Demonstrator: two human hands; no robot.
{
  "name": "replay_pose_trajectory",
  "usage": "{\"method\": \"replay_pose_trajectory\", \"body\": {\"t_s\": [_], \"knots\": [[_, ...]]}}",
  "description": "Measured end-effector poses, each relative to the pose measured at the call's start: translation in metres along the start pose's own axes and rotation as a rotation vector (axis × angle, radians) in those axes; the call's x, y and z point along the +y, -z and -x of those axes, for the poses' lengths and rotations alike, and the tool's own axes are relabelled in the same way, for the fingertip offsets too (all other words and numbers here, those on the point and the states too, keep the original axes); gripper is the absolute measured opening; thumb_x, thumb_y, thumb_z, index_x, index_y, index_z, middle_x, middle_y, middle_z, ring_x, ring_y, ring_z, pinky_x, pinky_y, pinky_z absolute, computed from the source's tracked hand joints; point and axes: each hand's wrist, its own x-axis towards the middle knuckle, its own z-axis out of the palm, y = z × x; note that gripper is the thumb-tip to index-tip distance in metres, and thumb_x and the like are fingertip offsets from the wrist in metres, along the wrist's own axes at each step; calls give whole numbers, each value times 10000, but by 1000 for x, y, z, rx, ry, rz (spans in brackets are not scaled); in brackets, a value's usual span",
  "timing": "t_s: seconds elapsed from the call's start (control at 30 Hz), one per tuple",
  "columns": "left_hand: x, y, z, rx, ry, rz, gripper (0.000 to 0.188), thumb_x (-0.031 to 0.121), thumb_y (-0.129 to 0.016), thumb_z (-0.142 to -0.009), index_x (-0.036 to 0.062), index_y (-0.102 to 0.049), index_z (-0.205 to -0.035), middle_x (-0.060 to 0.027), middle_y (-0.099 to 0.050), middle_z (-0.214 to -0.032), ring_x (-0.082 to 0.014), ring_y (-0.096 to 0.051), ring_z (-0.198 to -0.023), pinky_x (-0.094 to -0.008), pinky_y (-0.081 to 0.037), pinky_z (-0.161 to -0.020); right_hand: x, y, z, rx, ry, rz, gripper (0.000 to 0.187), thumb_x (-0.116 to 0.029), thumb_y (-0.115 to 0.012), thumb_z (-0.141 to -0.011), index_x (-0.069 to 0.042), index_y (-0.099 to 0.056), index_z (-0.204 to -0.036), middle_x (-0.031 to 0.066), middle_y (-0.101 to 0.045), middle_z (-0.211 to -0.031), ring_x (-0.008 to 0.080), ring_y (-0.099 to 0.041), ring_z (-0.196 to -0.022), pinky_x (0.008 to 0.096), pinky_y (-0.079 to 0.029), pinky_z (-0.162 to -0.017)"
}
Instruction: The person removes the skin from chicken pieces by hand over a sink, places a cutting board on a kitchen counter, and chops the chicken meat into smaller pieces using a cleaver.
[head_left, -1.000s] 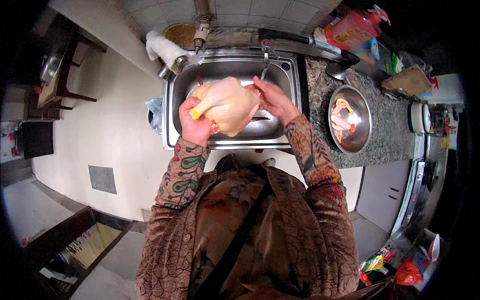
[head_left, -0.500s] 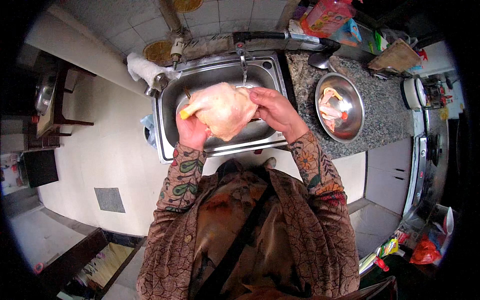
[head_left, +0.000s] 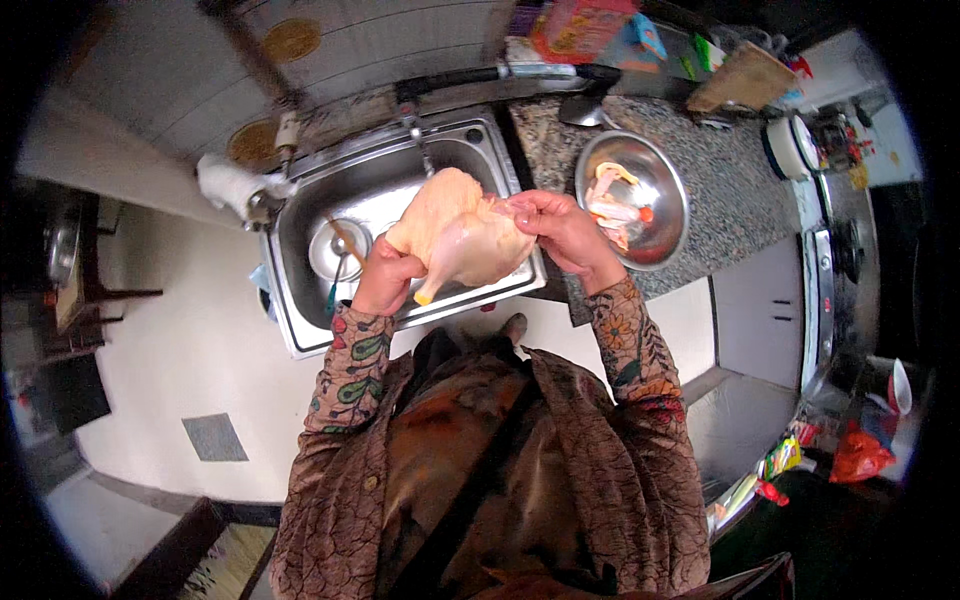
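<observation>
Both my hands hold a large piece of raw, pale-skinned poultry (head_left: 465, 235) up over the near right part of the steel sink (head_left: 375, 183). My left hand (head_left: 388, 277) grips its left side, thumb on top, with the yellowish bone end hanging close by. At the other side, my right hand (head_left: 563, 228) pinches the skin between thumb and fingers. In the sink beyond lies a round drain strainer (head_left: 340, 248), with a thin wooden stick (head_left: 347, 240) slanting over it. The faucet (head_left: 415, 130) stands behind the poultry.
On the granite counter (head_left: 730, 200) to the right sits a steel bowl (head_left: 665, 210) holding smaller raw poultry pieces (head_left: 615, 205). A ladle (head_left: 582, 110) lies behind it. A white cloth (head_left: 225, 185) hangs at the sink's left corner. A cutting board (head_left: 745, 78) leans at the back right.
The poultry has been turned, so its bone end now points down toward me instead of left. My hands have shifted right relative to the sink, and the view has swung right.
</observation>
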Motion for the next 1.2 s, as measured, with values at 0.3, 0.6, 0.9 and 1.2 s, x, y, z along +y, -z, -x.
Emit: {"method": "replay_pose_trajectory", "body": {"t_s": [0.3,0.6,0.9,1.2], "knots": [[-37,-92,-61,-206,156,-274,478,-59,-531,-640,-20,-544,-1116,-47,-615,-1036,-143,-571,-966,-274,-422,-880,-14,88,77,257,63,-95,282,-38,-572,-822,47,-556,-1091,111,-608,-1075,174,-586,-961,295,-456,-876],[-82,-196,-158,-241,-70,-629,272,96,-587,-797,-34,-577,-1036,-60,-627,-929,-125,-574,-858,-249,-451,-788,-45,207,119,626,260,-115,226,-64,-537,-840,25,-585,-1043,122,-624,-1029,183,-604,-903,309,-489,-798],[-122,-88,-85,80,155,-340,188,162,-562,-883,-17,-620,-898,-43,-638,-787,-108,-577,-713,-233,-458,-690,-1,237,114,827,400,1399,210,-78,-561,-797,-10,-617,-988,168,-600,-981,342,-564,-960,373,-465,-816],[-107,36,-32,507,216,513,221,268,-494,-920,90,-553,-802,11,-535,-605,-138,-508,-527,-282,-442,-528,28,111,23,321,-50,521,146,-134,-556,-884,-12,-582,-959,20,-587,-755,77,-553,-642,204,-481,-576]]}}
